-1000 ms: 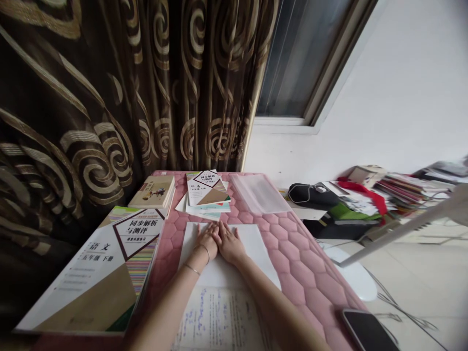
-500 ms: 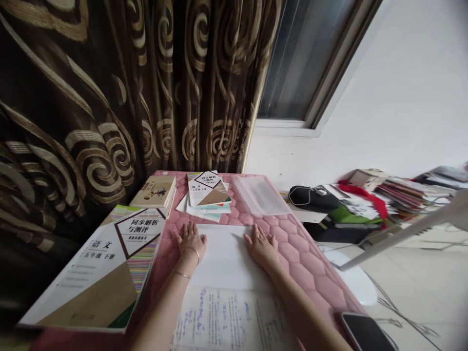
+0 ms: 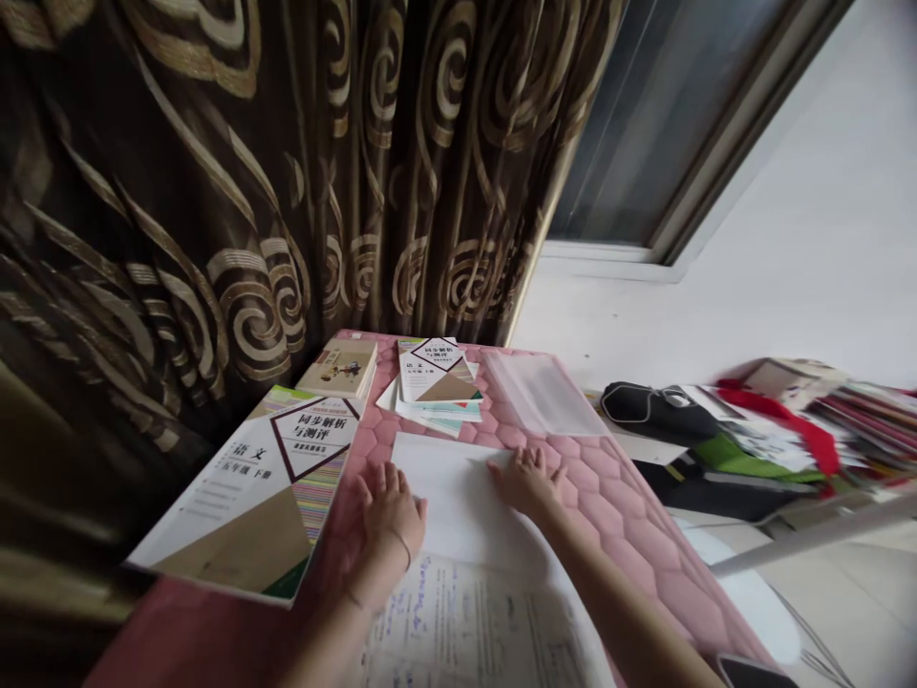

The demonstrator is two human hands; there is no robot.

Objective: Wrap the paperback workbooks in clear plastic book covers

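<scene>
A blank white sheet (image 3: 451, 487) lies in front of me on the pink table cover. Nearer to me is a printed page (image 3: 487, 621) with blue handwriting; whether it joins the sheet I cannot tell. My left hand (image 3: 394, 516) rests palm down at the sheet's left edge, fingers apart. At the upper right edge is my right hand (image 3: 526, 481), palm down, its thumb on the paper and its fingers slightly bent over the edge. Neither hand holds anything that shows. My forearms cover parts of the printed page's sides.
To the left lies a large workbook (image 3: 250, 497), with a tan book stack (image 3: 340, 370) behind it. A smaller workbook (image 3: 437, 373) tops several papers. A translucent folder (image 3: 548, 394) lies back right. A phone (image 3: 752, 672) is near right; a black pouch (image 3: 655, 411) sits beyond the table.
The view has turned left, shifting everything rightward. My left hand has slid down the sheet's left edge toward me. My right hand stays near the upper right edge, its fingers more bent.
</scene>
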